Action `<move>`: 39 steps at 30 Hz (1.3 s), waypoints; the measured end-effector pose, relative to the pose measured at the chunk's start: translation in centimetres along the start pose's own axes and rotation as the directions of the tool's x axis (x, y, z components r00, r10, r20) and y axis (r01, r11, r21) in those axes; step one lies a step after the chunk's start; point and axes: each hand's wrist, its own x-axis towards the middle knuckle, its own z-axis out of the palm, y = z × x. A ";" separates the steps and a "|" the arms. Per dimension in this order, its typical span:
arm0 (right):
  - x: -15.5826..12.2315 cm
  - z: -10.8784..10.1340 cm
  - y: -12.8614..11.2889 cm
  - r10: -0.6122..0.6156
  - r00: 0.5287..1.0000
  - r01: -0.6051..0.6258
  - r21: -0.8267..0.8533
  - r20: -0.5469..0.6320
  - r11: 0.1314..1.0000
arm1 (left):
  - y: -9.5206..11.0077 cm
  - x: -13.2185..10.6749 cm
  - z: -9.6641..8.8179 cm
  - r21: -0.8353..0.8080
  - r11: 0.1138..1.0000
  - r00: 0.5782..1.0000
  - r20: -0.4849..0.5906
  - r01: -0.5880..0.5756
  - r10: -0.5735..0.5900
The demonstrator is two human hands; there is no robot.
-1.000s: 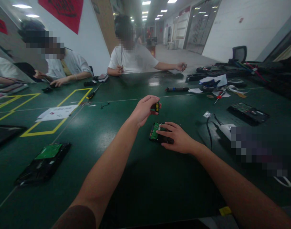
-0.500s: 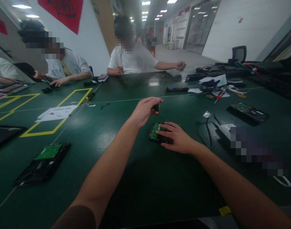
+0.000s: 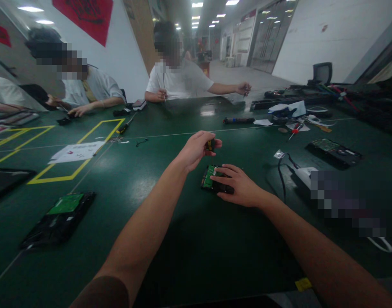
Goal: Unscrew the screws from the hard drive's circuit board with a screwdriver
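Note:
My left hand (image 3: 196,147) is closed, its thumb and fingers wrapped round a screwdriver (image 3: 210,145) with a black and yellow handle; the shaft does not show. The hand is raised just above and behind a hard drive (image 3: 209,177), which lies on the dark green table with its green circuit board up. Across the right part of that drive lies my right hand (image 3: 236,185), fingers spread over its top and thumb along its near edge, holding it against the table. Those fingers cover much of the board.
Another hard drive (image 3: 59,218) lies at left, one more (image 3: 334,152) at right. A corded device (image 3: 307,173), partly blurred out, lies right of my hand. Farther back are a red screwdriver (image 3: 295,130), a yellow one (image 3: 122,127) and paper (image 3: 75,152). Several people sit across the table.
The fingers of my left hand have turned a little round the handle, so its yellow part shows now. My right hand and the hard drive stay in place.

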 end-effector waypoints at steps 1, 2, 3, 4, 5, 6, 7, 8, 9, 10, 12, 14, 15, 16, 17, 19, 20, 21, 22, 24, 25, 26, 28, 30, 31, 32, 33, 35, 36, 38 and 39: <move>0.0 0.0 0.0 -0.003 1.000 0.003 0.001 -0.001 1.000 | 0.0 0.0 -0.1 0.030 0.999 1.000 0.001 -0.017 0.017; 0.0 0.0 0.0 -0.004 1.000 0.004 0.002 -0.002 1.000 | 0.0 0.0 -0.2 0.065 0.997 0.999 0.003 -0.039 0.039; 0.0 0.0 0.0 -0.005 1.000 0.005 0.003 -0.002 1.000 | 0.1 0.0 -0.2 0.097 0.994 0.998 0.006 -0.060 0.059; 0.0 0.1 0.1 -0.004 1.000 0.004 0.004 -0.002 1.000 | 0.1 0.0 -0.3 0.120 0.990 0.997 0.009 -0.073 0.072; 0.0 0.1 0.1 -0.002 1.000 0.002 0.006 -0.004 1.000 | 0.1 0.0 -0.3 0.132 0.988 0.997 0.016 -0.075 0.074; 0.0 0.1 0.0 0.000 1.000 0.000 0.007 -0.007 1.000 | 0.2 0.0 -0.4 0.131 0.989 0.998 0.028 -0.067 0.064; 0.0 0.1 0.0 0.000 1.000 0.000 0.009 -0.011 1.000 | 0.2 0.0 -0.3 0.119 0.992 0.998 0.044 -0.052 0.047; 0.0 0.1 0.0 0.000 1.000 0.000 0.009 -0.013 1.000 | 0.2 -0.1 -0.3 0.099 0.995 0.998 0.060 -0.031 0.025; -0.1 0.1 0.0 -0.001 1.000 0.001 0.008 -0.013 1.000 | 0.2 -0.2 -0.2 0.073 0.997 0.997 0.075 -0.009 0.003; -0.1 0.0 0.0 0.000 1.000 0.000 0.005 -0.011 1.000 | 0.2 -0.2 0.0 0.046 0.999 0.996 0.086 0.012 -0.016; 0.0 0.0 -0.1 0.006 1.000 -0.006 -0.004 -0.002 1.000 | 0.3 -0.4 0.2 -0.009 0.999 0.996 0.086 0.040 -0.039; 0.0 -0.1 -0.1 0.011 1.000 -0.011 -0.011 0.002 1.000 | 0.3 -0.5 0.4 -0.055 0.997 0.996 0.073 0.046 -0.042; 0.0 -0.1 -0.2 0.011 1.000 -0.011 -0.011 0.002 1.000 | 0.3 -0.5 0.5 -0.074 0.996 0.997 0.065 0.045 -0.040; 0.0 -0.2 -0.2 0.010 1.000 -0.010 -0.008 0.003 1.000 | 0.3 -0.5 0.5 -0.088 0.995 0.998 0.059 0.043 -0.038; 0.0 -0.2 -0.2 0.007 1.000 -0.007 -0.002 0.002 1.000 | 0.3 -0.5 0.5 -0.096 0.994 0.998 0.055 0.043 -0.038; 0.0 -0.2 -0.3 0.003 1.000 -0.003 0.014 0.000 1.000 | 0.2 -0.3 0.5 -0.097 0.994 0.998 0.048 0.046 -0.042; 0.0 -0.2 -0.3 0.002 1.000 -0.002 0.020 -0.002 1.000 | 0.1 -0.3 0.5 -0.096 0.994 0.998 0.043 0.046 -0.042; 0.0 -0.2 -0.3 0.002 1.000 -0.002 0.024 -0.005 1.000 | 0.0 -0.2 0.5 -0.092 0.995 0.998 0.040 0.043 -0.040; 0.0 -0.2 -0.3 0.003 1.000 -0.003 0.026 -0.009 1.000 | 0.0 -0.1 0.5 -0.087 0.995 0.999 0.038 0.038 -0.035; 0.0 -0.2 -0.3 0.007 1.000 -0.006 0.025 -0.014 1.000 | -0.1 -0.1 0.5 -0.066 0.998 0.999 0.038 0.020 -0.017; 0.0 -0.2 -0.3 0.008 1.000 -0.008 0.024 -0.016 1.000 | -0.1 -0.1 0.5 -0.051 0.999 0.999 0.040 0.010 -0.008; 0.0 -0.2 -0.3 0.009 1.000 -0.009 0.023 -0.015 1.000 | -0.1 -0.2 0.5 -0.035 0.999 0.999 0.041 0.001 0.000; 0.0 -0.2 -0.3 0.009 1.000 -0.009 0.023 -0.013 1.000 | 0.0 -0.3 0.5 -0.001 1.000 0.999 0.042 -0.011 0.011; 0.0 -0.2 -0.3 0.007 1.000 -0.006 0.024 -0.013 1.000 | 0.1 -0.4 0.5 0.027 1.000 0.999 0.051 -0.007 0.006; 0.0 -0.2 -0.3 0.005 1.000 -0.005 0.024 -0.015 1.000 | 0.1 -0.5 0.4 0.036 0.999 0.998 0.061 -0.003 0.001; 0.0 -0.1 -0.3 0.004 1.000 -0.004 0.023 -0.016 1.000 | 0.1 -0.5 0.4 0.039 0.999 0.997 0.075 0.003 -0.006; 0.0 -0.1 -0.2 0.004 1.000 -0.003 0.019 -0.016 1.000 | 0.1 -0.6 0.4 0.036 0.999 0.996 0.091 0.008 -0.012; 0.0 0.0 -0.2 0.003 1.000 -0.003 0.013 -0.016 1.000 | 0.1 -0.6 0.3 0.017 1.000 0.992 0.124 0.020 -0.022; -0.1 0.0 -0.2 0.004 1.000 -0.004 0.010 -0.018 1.000 | 0.1 -0.6 0.3 0.005 1.000 0.990 0.137 0.028 -0.029; -0.1 0.0 -0.2 0.005 1.000 -0.005 0.009 -0.024 1.000 | 0.0 -0.5 0.3 -0.013 0.999 0.988 0.145 0.051 -0.049; -0.1 0.0 -0.2 0.006 1.000 -0.005 0.009 -0.026 1.000 | 0.0 -0.5 0.3 -0.017 0.998 0.988 0.142 0.062 -0.059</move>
